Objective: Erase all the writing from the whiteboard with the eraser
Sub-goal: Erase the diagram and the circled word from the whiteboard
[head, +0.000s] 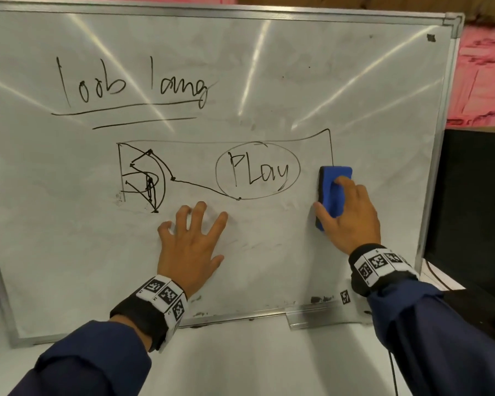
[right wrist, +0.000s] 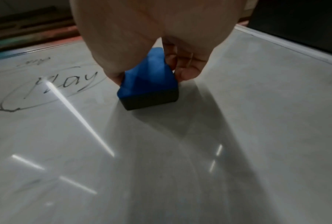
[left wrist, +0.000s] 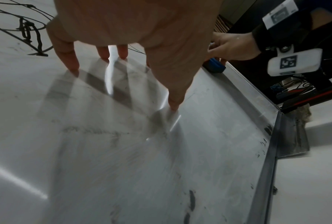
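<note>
The whiteboard [head: 355,81] leans upright on a white table. Black writing [head: 132,84] sits at its upper left, underlined twice. Below are a scribbled sketch [head: 143,178] and a circled word "PLay" [head: 259,171] inside a drawn box. My right hand [head: 345,215] grips the blue eraser [head: 333,184] and presses its dark felt [right wrist: 151,98] to the board, at the box's right line beside the circled word. My left hand [head: 193,238] rests spread on the board below the drawing, fingertips [left wrist: 73,69] touching the surface.
A dark monitor [head: 475,210] stands right of the board. The board's metal frame [head: 437,167] and a bottom clip [head: 312,318] sit on the white table [head: 255,361]. Pink wall [head: 486,75] shows behind. Cables [left wrist: 295,84] lie off to the right.
</note>
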